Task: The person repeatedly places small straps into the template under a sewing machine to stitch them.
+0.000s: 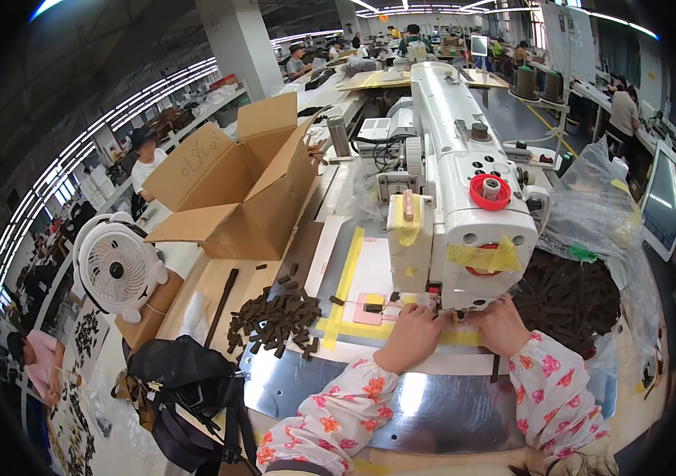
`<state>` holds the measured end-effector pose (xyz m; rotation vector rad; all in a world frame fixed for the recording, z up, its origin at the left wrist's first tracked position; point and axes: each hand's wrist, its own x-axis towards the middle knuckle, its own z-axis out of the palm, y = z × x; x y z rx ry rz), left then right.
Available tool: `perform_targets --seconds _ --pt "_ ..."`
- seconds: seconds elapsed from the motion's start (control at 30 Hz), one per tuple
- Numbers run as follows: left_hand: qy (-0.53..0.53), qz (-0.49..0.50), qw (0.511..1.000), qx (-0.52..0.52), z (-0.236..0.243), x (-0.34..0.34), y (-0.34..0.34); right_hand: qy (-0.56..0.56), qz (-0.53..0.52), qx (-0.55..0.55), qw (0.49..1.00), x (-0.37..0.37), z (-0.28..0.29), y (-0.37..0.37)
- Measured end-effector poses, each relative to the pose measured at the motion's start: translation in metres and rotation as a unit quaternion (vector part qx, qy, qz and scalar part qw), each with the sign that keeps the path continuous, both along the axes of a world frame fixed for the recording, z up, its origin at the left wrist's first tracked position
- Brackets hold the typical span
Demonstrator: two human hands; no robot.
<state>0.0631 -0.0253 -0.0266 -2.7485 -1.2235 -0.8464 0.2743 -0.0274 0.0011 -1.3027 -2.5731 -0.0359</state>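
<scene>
Both hands meet under the head of a white industrial sewing machine (pixel 465 230), close to its needle area. My left hand (pixel 412 336) comes in from the left with its fingers bent and drawn together; what its fingertips press on is hidden. On the other side my right hand (pixel 501 327) has its fingers curled in a pinch, and what they grip is too small and covered to make out. A short dark strip (pixel 496 367) shows just below the right hand. Left of the needle, a small dark piece (pixel 373 308) lies on a pinkish plate.
Many short dark pieces (pixel 278 317) are heaped to the left, below an open cardboard box (pixel 262 210). A white fan (pixel 118 268) and a black bag (pixel 183 381) stand at the left edge. Longer dark strips (pixel 564 305) fill the right side beside clear plastic (pixel 596 210).
</scene>
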Motion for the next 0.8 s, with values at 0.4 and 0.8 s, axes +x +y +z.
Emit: perform_targets --seconds 0.4,0.8 --pt "-0.023 -0.003 1.000 0.014 0.002 0.000 -0.002 0.032 0.020 0.045 0.998 0.001 -0.007 0.001" --pt "-0.038 0.003 0.999 0.018 0.010 -0.001 0.001 0.076 0.002 0.075 0.994 -0.007 -0.012 -0.001"
